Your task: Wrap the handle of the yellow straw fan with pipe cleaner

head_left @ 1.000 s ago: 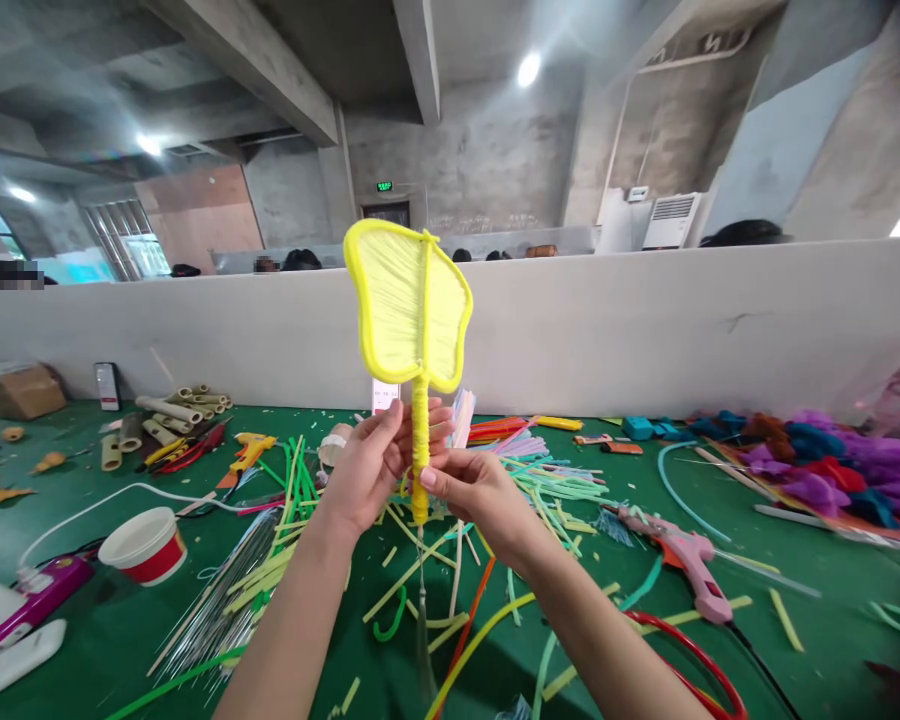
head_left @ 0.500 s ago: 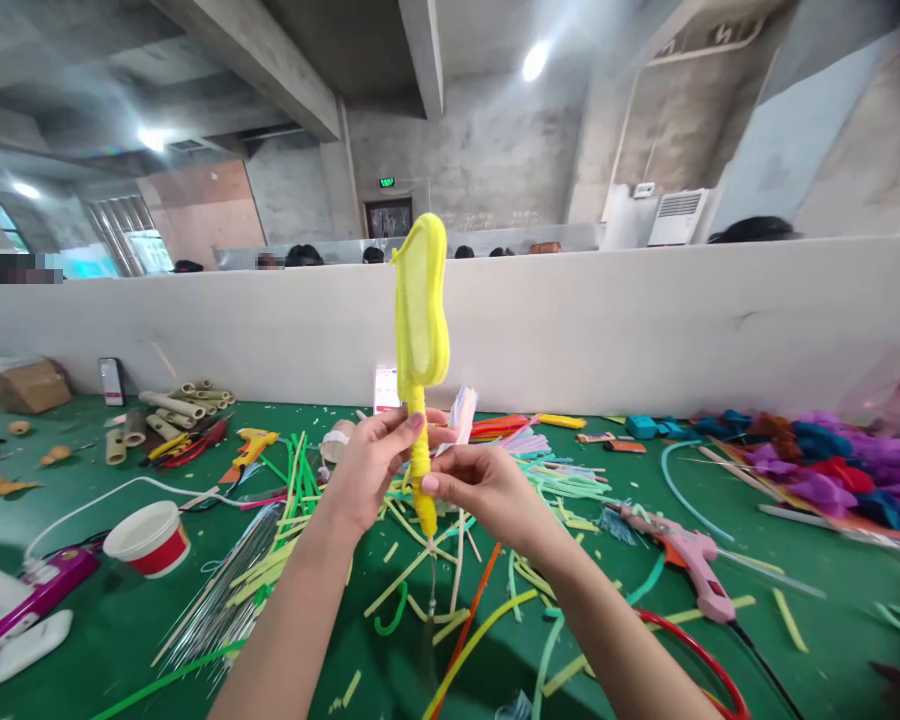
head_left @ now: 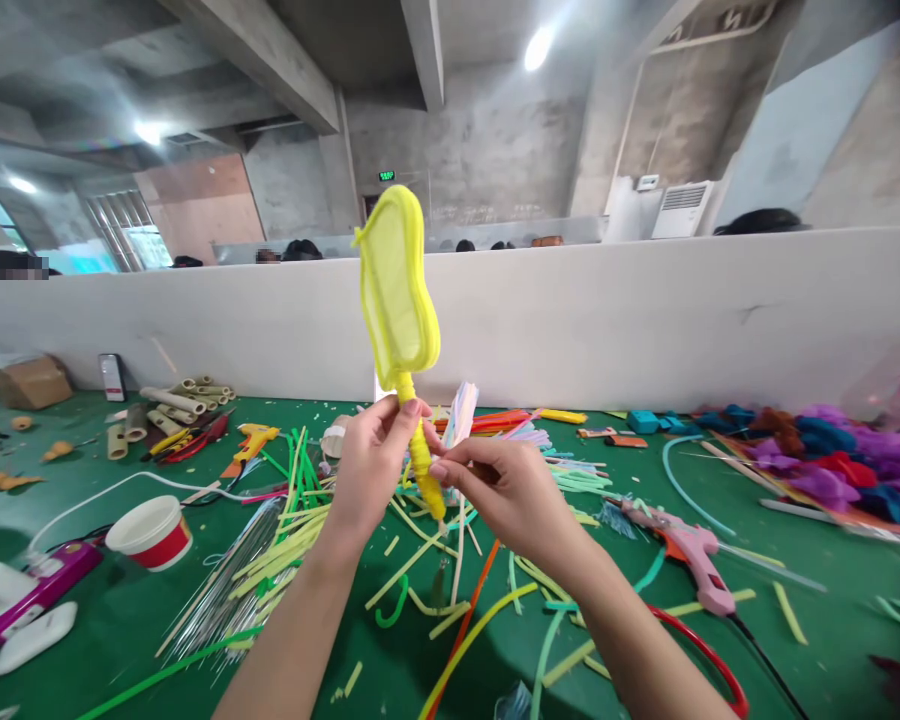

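Tilted yellow fan in hand
Left hand: grip closed around the handle; right hand: fingertips at its edge, cannot tell whether pinching.

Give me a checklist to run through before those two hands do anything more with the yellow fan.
1. Left hand grips the handle: ok, thumb in front.
2. Right hand holds the handle firmly: cannot tell; its fingertips are bunched at the lower part, but contact is unclear.
3. Yellow fan upright: not ok, its top leans left.
4. Fan turned flat to the viewer: not ok, partly edge-on.
5. Green table tidy underneath: not ok, cut strips lie scattered.
6. Pink glue gun cool: cannot tell.
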The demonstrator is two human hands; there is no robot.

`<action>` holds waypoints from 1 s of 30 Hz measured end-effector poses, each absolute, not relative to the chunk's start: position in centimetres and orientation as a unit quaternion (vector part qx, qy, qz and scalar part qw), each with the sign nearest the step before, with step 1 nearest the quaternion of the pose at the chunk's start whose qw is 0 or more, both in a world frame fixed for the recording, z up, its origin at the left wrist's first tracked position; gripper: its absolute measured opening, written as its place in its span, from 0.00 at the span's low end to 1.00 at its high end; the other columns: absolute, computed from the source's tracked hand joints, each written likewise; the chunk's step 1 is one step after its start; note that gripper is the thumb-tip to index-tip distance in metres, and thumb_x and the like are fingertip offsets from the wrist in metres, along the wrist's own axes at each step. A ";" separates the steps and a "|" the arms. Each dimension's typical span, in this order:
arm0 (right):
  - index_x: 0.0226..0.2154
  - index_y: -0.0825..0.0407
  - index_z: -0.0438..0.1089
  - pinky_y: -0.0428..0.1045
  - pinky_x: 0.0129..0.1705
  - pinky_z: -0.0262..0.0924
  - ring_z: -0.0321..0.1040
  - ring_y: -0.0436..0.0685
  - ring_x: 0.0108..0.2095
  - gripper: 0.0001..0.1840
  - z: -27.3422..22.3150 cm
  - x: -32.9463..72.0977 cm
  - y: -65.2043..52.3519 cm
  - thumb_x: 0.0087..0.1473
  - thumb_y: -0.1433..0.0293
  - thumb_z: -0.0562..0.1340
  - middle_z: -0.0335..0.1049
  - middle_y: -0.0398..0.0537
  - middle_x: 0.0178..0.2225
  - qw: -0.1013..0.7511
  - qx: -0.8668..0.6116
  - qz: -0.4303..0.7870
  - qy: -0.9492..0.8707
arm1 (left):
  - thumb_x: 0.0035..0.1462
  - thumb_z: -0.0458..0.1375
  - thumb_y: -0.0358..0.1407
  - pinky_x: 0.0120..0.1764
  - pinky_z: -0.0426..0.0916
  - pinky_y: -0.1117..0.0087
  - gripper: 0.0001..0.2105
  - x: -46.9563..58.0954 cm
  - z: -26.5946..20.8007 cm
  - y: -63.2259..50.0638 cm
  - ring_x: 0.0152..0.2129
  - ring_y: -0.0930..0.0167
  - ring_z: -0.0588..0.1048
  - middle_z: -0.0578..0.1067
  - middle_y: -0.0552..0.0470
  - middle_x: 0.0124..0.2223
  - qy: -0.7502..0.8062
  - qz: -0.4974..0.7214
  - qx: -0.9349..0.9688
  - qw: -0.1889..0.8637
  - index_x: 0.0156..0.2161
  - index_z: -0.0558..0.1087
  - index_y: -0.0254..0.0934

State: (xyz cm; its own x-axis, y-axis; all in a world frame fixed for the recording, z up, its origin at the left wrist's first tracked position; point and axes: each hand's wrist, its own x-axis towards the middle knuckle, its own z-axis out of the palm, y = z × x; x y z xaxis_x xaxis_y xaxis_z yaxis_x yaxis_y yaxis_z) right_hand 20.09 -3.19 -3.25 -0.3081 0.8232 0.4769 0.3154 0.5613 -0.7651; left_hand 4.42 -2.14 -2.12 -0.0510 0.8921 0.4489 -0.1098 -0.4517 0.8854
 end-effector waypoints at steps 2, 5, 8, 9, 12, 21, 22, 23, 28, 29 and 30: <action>0.25 0.52 0.74 0.49 0.25 0.45 0.49 0.48 0.19 0.16 -2.9 20.3 -3.8 0.61 0.63 0.64 0.62 0.40 0.18 0.454 -0.368 0.199 -0.786 | 0.61 0.61 0.43 0.34 0.69 0.71 0.12 4.4 -1.9 -2.5 0.24 0.70 0.77 0.79 0.52 0.26 0.361 0.636 0.586 0.349 0.38 0.79 0.35; 0.27 0.51 0.75 0.49 0.27 0.47 0.50 0.48 0.19 0.14 -2.7 20.4 -4.3 0.63 0.64 0.62 0.64 0.40 0.18 0.456 -0.356 0.139 -0.804 | 0.62 0.59 0.42 0.31 0.67 0.72 0.12 4.5 -1.6 -3.1 0.22 0.72 0.74 0.78 0.52 0.26 0.371 0.623 0.615 0.309 0.33 0.78 0.36; 0.27 0.51 0.76 0.49 0.26 0.47 0.50 0.48 0.19 0.15 -2.7 20.5 -4.2 0.62 0.63 0.63 0.64 0.41 0.18 0.462 -0.370 0.135 -0.795 | 0.63 0.59 0.42 0.31 0.67 0.73 0.13 4.5 -1.5 -3.2 0.23 0.72 0.75 0.79 0.51 0.27 0.380 0.617 0.623 0.294 0.31 0.77 0.36; 0.26 0.52 0.76 0.49 0.26 0.46 0.50 0.48 0.19 0.15 -2.7 20.5 -4.1 0.61 0.62 0.63 0.63 0.41 0.17 0.464 -0.379 0.150 -0.787 | 0.63 0.59 0.41 0.32 0.68 0.73 0.12 4.5 -1.5 -3.2 0.24 0.71 0.76 0.80 0.51 0.27 0.380 0.620 0.616 0.302 0.33 0.78 0.36; 0.25 0.52 0.77 0.49 0.23 0.44 0.51 0.48 0.19 0.17 -2.7 20.6 -3.5 0.58 0.58 0.65 0.64 0.42 0.17 0.467 -0.397 0.255 -0.748 | 0.61 0.61 0.42 0.38 0.70 0.70 0.11 4.3 -1.6 -3.0 0.29 0.67 0.79 0.81 0.49 0.28 0.352 0.637 0.568 0.385 0.37 0.79 0.35; 0.21 0.54 0.70 0.46 0.21 0.37 0.43 0.45 0.18 0.26 -4.2 18.8 -2.6 0.54 0.48 0.66 0.52 0.35 0.15 0.456 -0.260 0.564 -0.637 | 0.56 0.65 0.40 0.37 0.76 0.66 0.10 4.7 -1.8 -2.5 0.37 0.60 0.83 0.83 0.45 0.30 0.282 0.614 0.412 0.611 0.36 0.78 0.33; 0.21 0.53 0.69 0.46 0.20 0.34 0.39 0.44 0.16 0.27 -4.5 18.5 -2.7 0.54 0.47 0.65 0.48 0.33 0.14 0.440 -0.244 0.607 -0.615 | 0.56 0.65 0.40 0.36 0.76 0.66 0.10 4.8 -1.9 -2.4 0.37 0.60 0.83 0.83 0.46 0.30 0.285 0.613 0.398 0.620 0.36 0.78 0.34; 0.22 0.53 0.69 0.46 0.19 0.31 0.35 0.44 0.16 0.27 -4.7 18.3 -2.7 0.54 0.47 0.65 0.45 0.31 0.13 0.427 -0.227 0.646 -0.590 | 0.56 0.65 0.40 0.35 0.76 0.67 0.10 5.0 -2.0 -2.4 0.38 0.60 0.83 0.83 0.46 0.31 0.286 0.611 0.388 0.628 0.36 0.78 0.34; 0.24 0.53 0.69 0.46 0.19 0.28 0.33 0.43 0.16 0.24 -4.5 18.2 -2.8 0.50 0.50 0.69 0.44 0.30 0.15 0.442 -0.221 0.686 -0.533 | 0.57 0.64 0.45 0.40 0.77 0.66 0.15 5.3 -1.8 -2.4 0.39 0.61 0.82 0.84 0.44 0.37 0.269 0.607 0.443 0.602 0.42 0.79 0.35; 0.24 0.54 0.70 0.46 0.19 0.30 0.35 0.43 0.17 0.23 -4.3 18.3 -2.8 0.49 0.51 0.70 0.47 0.32 0.16 0.451 -0.241 0.661 -0.549 | 0.57 0.64 0.46 0.40 0.76 0.65 0.17 5.2 -1.8 -2.5 0.39 0.61 0.82 0.84 0.44 0.38 0.280 0.607 0.473 0.574 0.43 0.79 0.35; 0.23 0.54 0.71 0.46 0.20 0.32 0.39 0.43 0.17 0.22 -4.2 18.4 -2.8 0.47 0.52 0.72 0.51 0.34 0.17 0.460 -0.265 0.626 -0.571 | 0.57 0.64 0.47 0.40 0.76 0.66 0.18 5.2 -1.7 -2.5 0.37 0.61 0.82 0.84 0.44 0.37 0.300 0.608 0.500 0.538 0.43 0.79 0.34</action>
State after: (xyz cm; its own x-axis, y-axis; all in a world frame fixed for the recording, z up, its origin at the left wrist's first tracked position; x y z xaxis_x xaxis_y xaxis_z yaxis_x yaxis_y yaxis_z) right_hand 18.43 -2.84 -4.16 -0.4367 0.8785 0.1935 -0.2728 0.0756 -0.9591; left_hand 5.17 -2.54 -1.72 0.0804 0.9550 0.2855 -0.3544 -0.2403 0.9037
